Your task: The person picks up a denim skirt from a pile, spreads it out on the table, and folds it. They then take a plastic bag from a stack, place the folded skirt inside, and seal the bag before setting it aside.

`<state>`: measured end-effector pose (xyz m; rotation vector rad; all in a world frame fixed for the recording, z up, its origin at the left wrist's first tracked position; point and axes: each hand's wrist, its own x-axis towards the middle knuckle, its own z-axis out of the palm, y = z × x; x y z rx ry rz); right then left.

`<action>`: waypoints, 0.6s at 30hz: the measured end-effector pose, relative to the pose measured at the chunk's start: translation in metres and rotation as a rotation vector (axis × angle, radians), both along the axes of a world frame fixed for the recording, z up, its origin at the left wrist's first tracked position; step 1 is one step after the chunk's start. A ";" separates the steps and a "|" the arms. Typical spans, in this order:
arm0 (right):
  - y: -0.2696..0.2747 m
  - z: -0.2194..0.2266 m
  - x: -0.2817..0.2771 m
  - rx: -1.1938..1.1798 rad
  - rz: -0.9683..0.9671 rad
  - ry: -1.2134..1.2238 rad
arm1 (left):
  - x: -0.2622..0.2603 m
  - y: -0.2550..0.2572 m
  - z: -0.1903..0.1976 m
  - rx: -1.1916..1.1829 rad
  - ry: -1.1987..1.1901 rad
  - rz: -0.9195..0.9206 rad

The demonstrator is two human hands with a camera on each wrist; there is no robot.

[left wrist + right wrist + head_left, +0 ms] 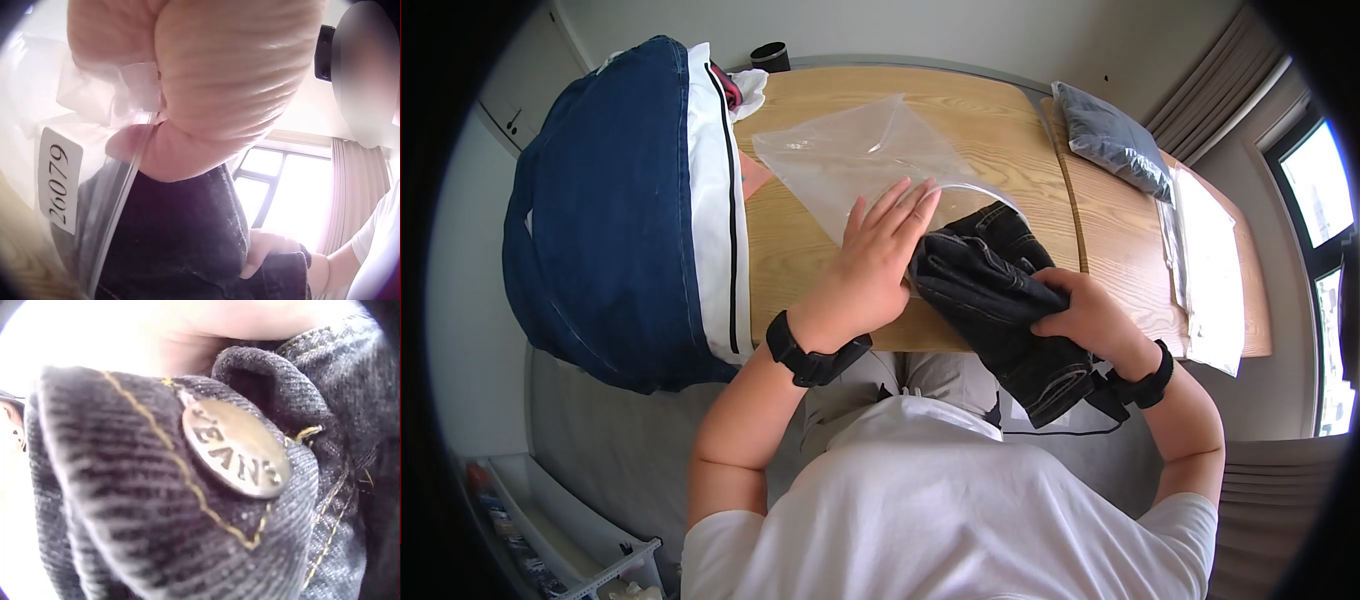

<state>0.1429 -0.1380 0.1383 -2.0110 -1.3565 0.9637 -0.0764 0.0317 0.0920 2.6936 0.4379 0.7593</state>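
Folded dark jeans (pixel 990 290) slant across the table's front edge, their upper end at the mouth of a clear plastic bag (pixel 865 150). My right hand (pixel 1090 315) grips their right side, thumb on top. My left hand (pixel 870 265) lies at the bag's mouth, several fingers stretched over it; in the left wrist view a curled finger (pixel 128 140) of this hand (pixel 212 75) holds the plastic rim. A label reading 26079 (pixel 59 181) is on the bag. The right wrist view shows a metal button (pixel 237 450) on the denim, with part of the right hand (pixel 250 322) above.
A large blue and white cloth pile (pixel 610 220) covers the table's left side. At the right lie a bagged dark garment (pixel 1110 140) and white plastic sheets (pixel 1210 270). A black bin (pixel 770 57) stands behind the table; a white basket (pixel 590 530) is at lower left.
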 end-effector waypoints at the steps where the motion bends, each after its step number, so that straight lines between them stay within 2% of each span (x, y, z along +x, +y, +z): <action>1: 0.000 -0.002 -0.002 0.004 -0.004 0.001 | 0.000 -0.003 0.001 0.004 0.001 -0.004; 5: 0.001 -0.005 -0.002 0.040 0.009 -0.073 | 0.000 -0.017 0.006 0.039 0.001 -0.028; 7: 0.003 -0.005 0.003 0.050 -0.002 -0.072 | -0.001 -0.027 0.009 0.187 0.027 -0.004; 8: 0.006 -0.006 0.008 0.025 -0.070 0.021 | 0.000 -0.033 0.012 0.289 0.061 0.008; 9: 0.007 -0.008 0.011 0.001 -0.136 0.114 | 0.003 -0.039 0.011 0.292 0.061 0.005; 11: 0.006 -0.009 0.010 0.038 -0.145 0.122 | 0.011 -0.047 0.009 0.385 0.085 -0.006; 14: 0.007 -0.006 -0.004 0.045 -0.107 0.042 | 0.026 -0.048 0.019 0.442 0.061 -0.051; 18: 0.019 -0.030 0.002 0.290 0.022 -0.015 | 0.049 -0.058 0.027 0.602 0.042 -0.190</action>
